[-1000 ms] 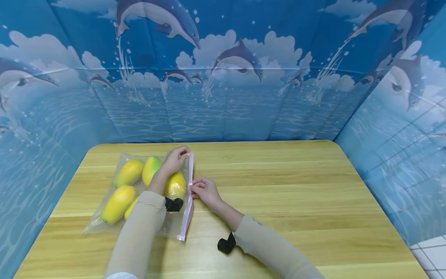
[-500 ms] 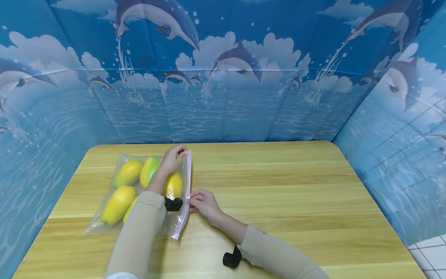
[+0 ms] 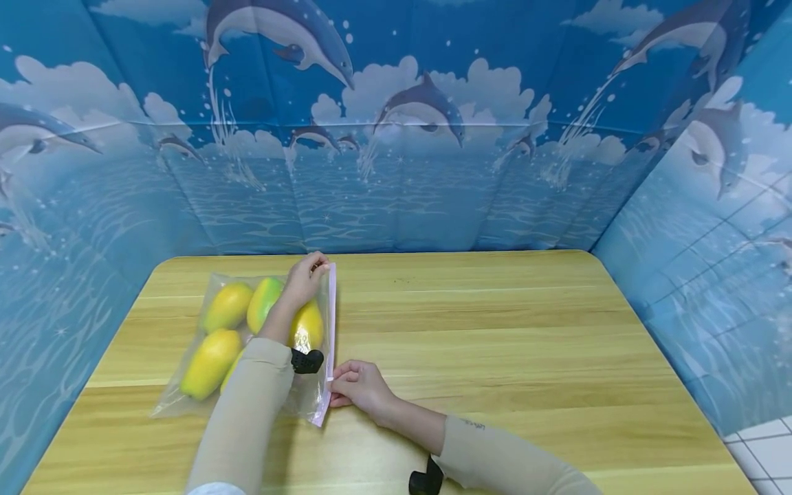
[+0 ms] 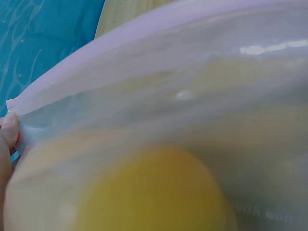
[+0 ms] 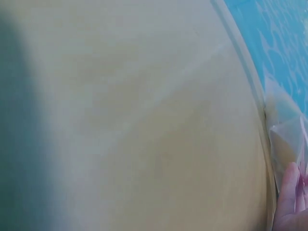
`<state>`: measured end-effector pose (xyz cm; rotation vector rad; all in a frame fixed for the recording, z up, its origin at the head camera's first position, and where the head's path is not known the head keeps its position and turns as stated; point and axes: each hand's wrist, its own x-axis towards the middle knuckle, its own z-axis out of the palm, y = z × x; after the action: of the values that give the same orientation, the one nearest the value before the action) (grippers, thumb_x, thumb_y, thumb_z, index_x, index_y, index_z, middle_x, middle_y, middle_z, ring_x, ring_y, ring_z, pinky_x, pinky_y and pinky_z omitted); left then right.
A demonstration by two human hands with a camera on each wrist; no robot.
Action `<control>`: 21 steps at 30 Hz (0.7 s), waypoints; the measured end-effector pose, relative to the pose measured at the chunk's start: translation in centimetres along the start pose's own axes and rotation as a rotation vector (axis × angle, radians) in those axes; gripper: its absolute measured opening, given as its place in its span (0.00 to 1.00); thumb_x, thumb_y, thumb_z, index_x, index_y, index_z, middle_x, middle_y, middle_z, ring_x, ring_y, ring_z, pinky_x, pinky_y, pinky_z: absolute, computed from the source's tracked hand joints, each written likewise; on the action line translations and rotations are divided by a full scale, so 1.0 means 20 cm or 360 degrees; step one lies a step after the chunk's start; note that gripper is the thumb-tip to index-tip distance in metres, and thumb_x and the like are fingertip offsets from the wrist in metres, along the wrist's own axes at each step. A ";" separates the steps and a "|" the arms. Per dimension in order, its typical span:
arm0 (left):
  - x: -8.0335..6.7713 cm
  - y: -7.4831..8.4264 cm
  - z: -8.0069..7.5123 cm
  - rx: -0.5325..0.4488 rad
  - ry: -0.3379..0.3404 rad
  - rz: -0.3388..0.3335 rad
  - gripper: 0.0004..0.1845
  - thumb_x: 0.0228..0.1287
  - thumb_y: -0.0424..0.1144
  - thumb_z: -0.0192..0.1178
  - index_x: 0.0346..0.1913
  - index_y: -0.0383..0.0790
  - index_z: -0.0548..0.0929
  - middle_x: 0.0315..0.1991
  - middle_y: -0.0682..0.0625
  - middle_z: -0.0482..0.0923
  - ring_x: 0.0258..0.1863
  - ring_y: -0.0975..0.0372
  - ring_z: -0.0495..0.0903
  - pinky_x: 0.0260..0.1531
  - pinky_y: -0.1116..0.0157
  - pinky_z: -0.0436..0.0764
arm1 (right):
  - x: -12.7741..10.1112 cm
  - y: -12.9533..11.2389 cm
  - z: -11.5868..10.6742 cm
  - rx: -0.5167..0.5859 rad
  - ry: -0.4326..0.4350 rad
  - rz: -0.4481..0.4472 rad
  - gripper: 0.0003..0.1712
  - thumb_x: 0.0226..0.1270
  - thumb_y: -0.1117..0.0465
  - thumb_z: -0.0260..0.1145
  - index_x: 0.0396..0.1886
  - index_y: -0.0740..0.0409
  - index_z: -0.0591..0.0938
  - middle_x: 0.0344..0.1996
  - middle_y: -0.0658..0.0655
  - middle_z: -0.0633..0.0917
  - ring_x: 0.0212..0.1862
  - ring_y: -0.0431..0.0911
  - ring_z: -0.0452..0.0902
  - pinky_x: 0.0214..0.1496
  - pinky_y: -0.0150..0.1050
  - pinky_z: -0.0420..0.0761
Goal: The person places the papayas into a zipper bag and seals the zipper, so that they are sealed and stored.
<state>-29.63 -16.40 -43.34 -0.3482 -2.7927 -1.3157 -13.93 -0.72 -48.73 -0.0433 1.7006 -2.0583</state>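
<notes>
A clear zip bag (image 3: 193, 405) with a pink-lilac sealing strip (image 3: 331, 309) lies on the table's left half, several yellow-green mangoes (image 3: 212, 363) inside. My left hand (image 3: 303, 280) pinches the bag's far corner beside the strip; in the left wrist view its fingertips (image 4: 9, 130) hold that corner. Near the strip's lower end, my right hand (image 3: 365, 390) pinches a small whitish slider on the strip between thumb and fingers. A yellow mango (image 4: 159, 192) shows blurred through the plastic in the left wrist view. My left forearm covers part of the bag and one mango.
The wooden table (image 3: 495, 330) extends to the right of the bag. A blue dolphin-print curtain (image 3: 396, 192) stands along the back and both sides. White floor tiles (image 3: 767, 440) show at the lower right.
My right hand has slid along the strip toward the near end, the slider moving with it. The left hand has shifted slightly left and away, still pinching the far corner.
</notes>
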 end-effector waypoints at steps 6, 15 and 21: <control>0.00 -0.01 0.00 -0.0019 -0.0004 0.0016 0.09 0.68 0.38 0.45 0.42 0.35 0.72 0.39 0.42 0.71 0.41 0.51 0.69 0.42 0.57 0.72 | -0.05 0.01 0.01 -0.0009 -0.0054 0.0054 0.07 0.53 0.77 0.61 0.34 0.73 0.75 0.20 0.55 0.81 0.20 0.42 0.77 0.30 0.38 0.84; 0.01 -0.01 0.00 -0.0049 0.0020 -0.0001 0.09 0.68 0.36 0.46 0.42 0.34 0.72 0.40 0.41 0.72 0.44 0.50 0.70 0.46 0.54 0.72 | -0.11 0.04 0.00 -0.0074 -0.0152 0.0075 0.06 0.50 0.77 0.61 0.31 0.72 0.75 0.20 0.58 0.82 0.20 0.43 0.77 0.28 0.37 0.84; 0.00 -0.02 0.01 -0.0096 0.0063 0.0038 0.09 0.67 0.36 0.46 0.41 0.32 0.72 0.39 0.40 0.72 0.43 0.49 0.70 0.45 0.54 0.73 | -0.13 0.04 -0.01 -0.0130 -0.0187 0.0052 0.06 0.48 0.77 0.61 0.29 0.72 0.76 0.20 0.60 0.82 0.19 0.43 0.78 0.28 0.37 0.84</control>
<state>-29.67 -16.53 -43.67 -0.3524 -2.7127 -1.3880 -11.48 0.36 -48.82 -0.1586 1.7013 -1.9229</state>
